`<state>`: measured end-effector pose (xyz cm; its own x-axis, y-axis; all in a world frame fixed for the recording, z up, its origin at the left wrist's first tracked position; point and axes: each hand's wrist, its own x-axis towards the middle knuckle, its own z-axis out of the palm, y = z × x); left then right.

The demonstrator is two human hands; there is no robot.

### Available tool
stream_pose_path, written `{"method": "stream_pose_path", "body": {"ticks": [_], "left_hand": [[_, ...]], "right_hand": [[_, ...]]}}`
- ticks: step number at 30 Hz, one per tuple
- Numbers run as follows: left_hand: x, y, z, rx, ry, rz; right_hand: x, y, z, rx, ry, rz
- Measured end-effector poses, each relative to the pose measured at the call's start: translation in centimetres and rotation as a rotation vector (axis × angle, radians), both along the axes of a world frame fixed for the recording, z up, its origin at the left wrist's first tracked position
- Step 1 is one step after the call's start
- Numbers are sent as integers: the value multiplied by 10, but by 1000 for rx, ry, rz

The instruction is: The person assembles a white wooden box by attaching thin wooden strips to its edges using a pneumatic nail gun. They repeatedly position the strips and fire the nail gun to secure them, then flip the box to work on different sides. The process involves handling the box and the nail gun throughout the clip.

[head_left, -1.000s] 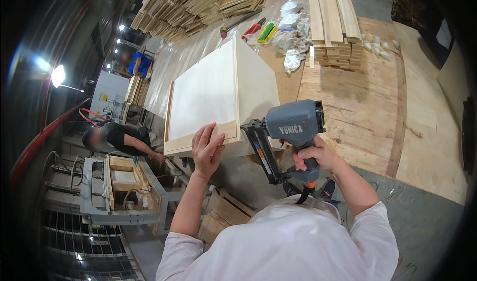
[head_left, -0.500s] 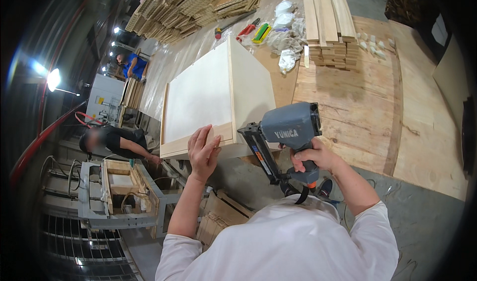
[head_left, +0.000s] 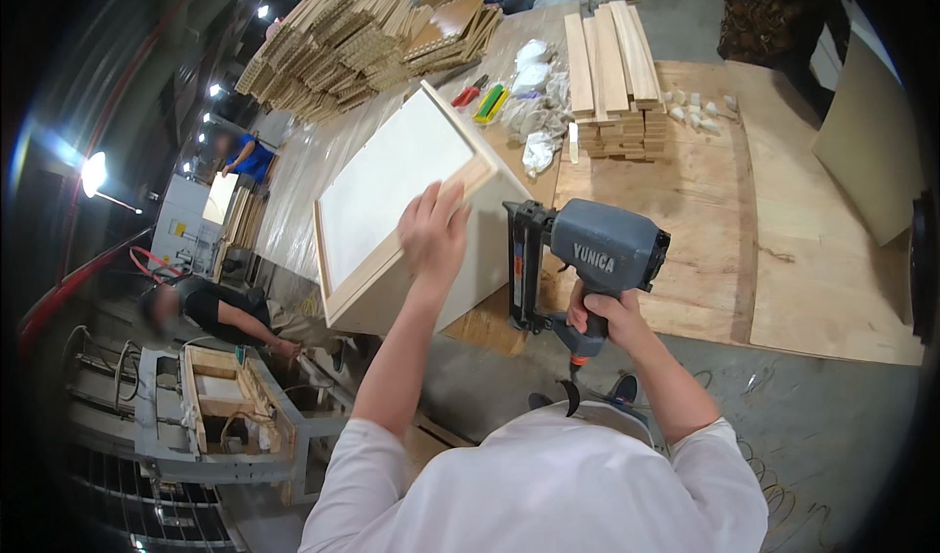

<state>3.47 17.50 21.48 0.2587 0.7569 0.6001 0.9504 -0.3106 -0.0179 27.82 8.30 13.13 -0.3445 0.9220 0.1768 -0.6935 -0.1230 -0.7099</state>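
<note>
My right hand [head_left: 609,320] is wrapped around the handle of a dark blue-grey air nail gun [head_left: 605,243]. The gun's nose points up and away, beside the right side of a pale wooden box [head_left: 397,176]. That box has a white panel framed by wooden strips and sits askew at the table's near edge. Across the strip on its near right side lies my left hand [head_left: 433,232], slightly blurred, with fingers extended and touching the wood. Its palm side is hidden, and no separate object shows in it.
Wooden slats [head_left: 615,83] are stacked on the table [head_left: 676,250], near small pale blocks [head_left: 700,110]. Plastic bags [head_left: 537,113], red-handled pliers [head_left: 470,91] and stacked panels [head_left: 338,49] lie farther back. A co-worker in black [head_left: 220,308] stands left, by a grey machine frame [head_left: 166,396].
The box has turned and tilted, with its near right corner raised. My left hand has moved up and right along its strip. The nail gun has swung more upright and shifted right.
</note>
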Motion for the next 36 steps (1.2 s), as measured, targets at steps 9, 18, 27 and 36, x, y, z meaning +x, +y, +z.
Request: {"method": "stream_pose_path", "body": {"ticks": [9, 18, 27, 36], "left_hand": [[19, 54, 6, -29, 219, 49], [16, 52, 5, 17, 203, 30], [15, 55, 8, -30, 170, 13], [-70, -20, 21, -133, 66, 53]], "right_hand": [[-52, 40, -3, -53, 148, -252], [-66, 76, 3, -78, 180, -280], [-66, 78, 10, -64, 106, -312], [-84, 42, 7, -47, 103, -182]]}}
